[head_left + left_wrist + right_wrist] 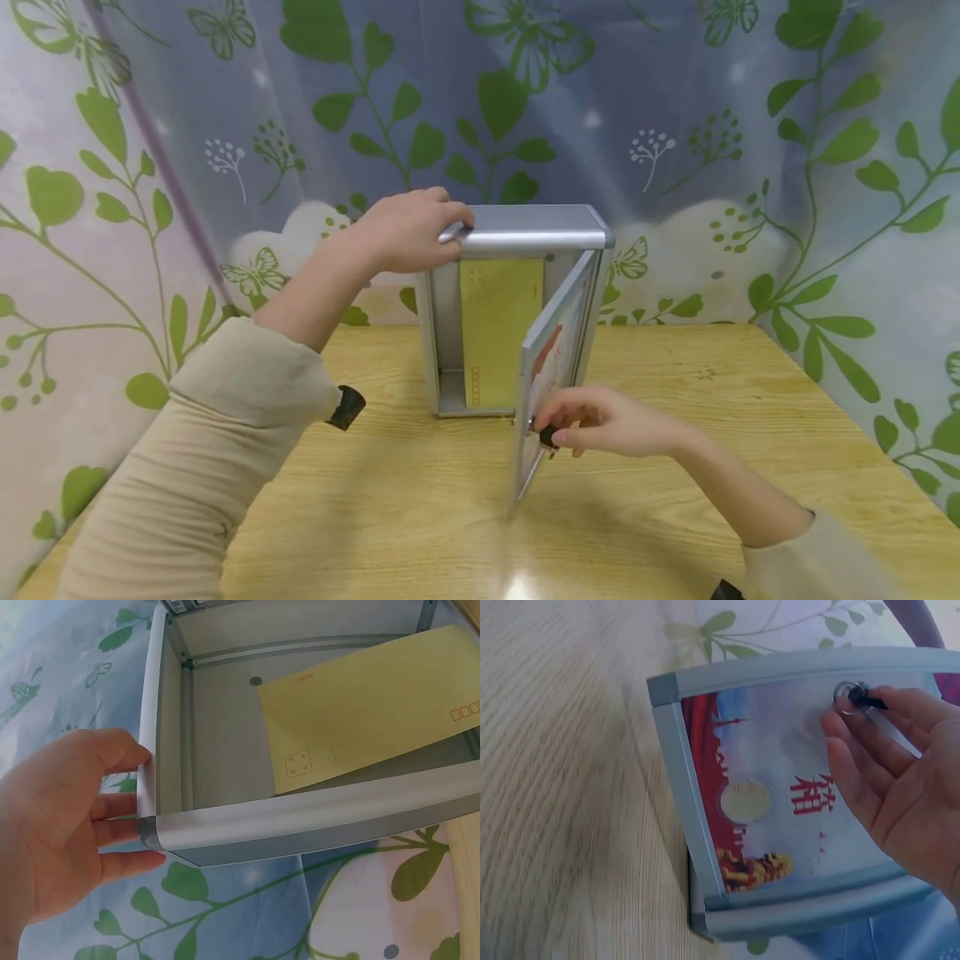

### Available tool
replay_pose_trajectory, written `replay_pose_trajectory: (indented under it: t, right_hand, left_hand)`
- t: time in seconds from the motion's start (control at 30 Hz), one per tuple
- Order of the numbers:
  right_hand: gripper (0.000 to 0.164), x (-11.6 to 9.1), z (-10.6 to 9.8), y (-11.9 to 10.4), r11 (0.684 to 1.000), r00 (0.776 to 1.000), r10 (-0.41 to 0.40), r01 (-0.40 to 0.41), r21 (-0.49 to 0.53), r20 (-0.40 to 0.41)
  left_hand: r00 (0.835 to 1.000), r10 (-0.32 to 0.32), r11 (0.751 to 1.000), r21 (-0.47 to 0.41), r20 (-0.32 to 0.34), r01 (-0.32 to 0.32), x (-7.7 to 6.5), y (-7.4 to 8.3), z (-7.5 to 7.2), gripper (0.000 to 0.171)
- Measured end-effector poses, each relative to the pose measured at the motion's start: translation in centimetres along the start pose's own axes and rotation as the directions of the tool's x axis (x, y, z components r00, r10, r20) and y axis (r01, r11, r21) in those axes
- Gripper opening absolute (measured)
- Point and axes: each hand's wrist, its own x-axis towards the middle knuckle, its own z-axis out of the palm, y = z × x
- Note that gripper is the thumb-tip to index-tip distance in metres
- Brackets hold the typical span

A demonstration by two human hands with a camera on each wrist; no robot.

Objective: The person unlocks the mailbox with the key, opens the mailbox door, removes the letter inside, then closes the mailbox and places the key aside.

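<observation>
Box point(536, 225) beneath the gripping left hand point(412, 231) is standing open, right hand point(607, 421) pinching the door's point(561, 342) key point(550, 436), which sideways pulling could bend.

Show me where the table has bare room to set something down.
The table is bare right of the metal box, between the right forearm and patterned backdrop, and in front, between the left sleeve and open door. Crowded: the door's free edge, where the right grip pinches a black key, and the box's top left corner, held by the left grip.
</observation>
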Motion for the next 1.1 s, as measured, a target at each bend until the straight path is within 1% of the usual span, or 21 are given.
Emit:
replay_pose_trajectory:
  t: [0.13, 0.27, 0.43, 0.53, 0.67, 0.77, 0.9, 0.97, 1.03, 1.1]
  right_hand:
    - [0.019, -1.3, -0.8, 0.2, 0.995, 0.997, -0.069, 0.066, 0.068, 0.046]
    - [0.021, -2.5, -1.4, 0.4, 0.989, 0.993, -0.098, 0.088, 0.122, 0.073]
    - [0.022, -4.0, -2.2, 0.6, 0.985, 0.994, -0.067, 0.051, 0.168, 0.089]
    - [0.027, -4.7, -2.7, 0.8, 0.983, 0.993, -0.056, 0.037, 0.182, 0.102]
    - [0.035, -5.4, -3.3, 1.0, 0.977, 0.991, -0.059, 0.033, 0.21, 0.119]
    - [0.037, -5.9, -3.5, 1.2, 0.974, 0.992, -0.04, 0.012, 0.225, 0.121]
    - [0.036, -6.5, -3.8, 1.3, 0.972, 0.992, -0.018, -0.011, 0.234, 0.122]
    - [0.034, -6.9, -4.0, 1.4, 0.972, 0.993, -0.021, -0.008, 0.235, 0.118]
    - [0.033, -7.3, -4.2, 1.4, 0.97, 0.994, -0.021, -0.006, 0.241, 0.108]
    - [0.032, -7.9, -4.4, 1.4, 0.972, 0.996, 0.005, -0.025, 0.232, 0.086]
  left_hand:
    - [1.0, -0.003, 1.0, -0.001, 0.003, 0.003, -0.1, 0.0, 0.0, 0.039]
    - [1.0, 0.004, 1.0, -0.008, -0.006, -0.004, -0.3, 0.0, 0.3, 0.038]
    - [1.0, 0.021, 1.0, -0.002, -0.019, -0.021, -0.4, 0.0, 0.9, 0.039]
    - [0.999, 0.027, 1.0, 0.005, -0.029, -0.026, -0.4, 0.0, 1.2, 0.039]
    - [0.997, 0.038, 0.999, 0.025, -0.061, -0.037, -0.4, -0.1, 1.7, 0.037]
    - [0.995, 0.049, 0.998, 0.043, -0.091, -0.045, -0.5, 0.0, 2.1, 0.036]
    - [0.991, 0.054, 0.997, 0.054, -0.12, -0.048, -0.6, 0.1, 2.4, 0.034]
    - [0.99, 0.057, 0.997, 0.049, -0.126, -0.051, -0.6, 0.1, 2.4, 0.033]
    - [0.99, 0.063, 0.997, 0.046, -0.129, -0.058, -0.6, 0.1, 2.4, 0.033]
    - [0.989, 0.071, 0.997, 0.042, -0.133, -0.066, -0.6, 0.1, 2.4, 0.034]
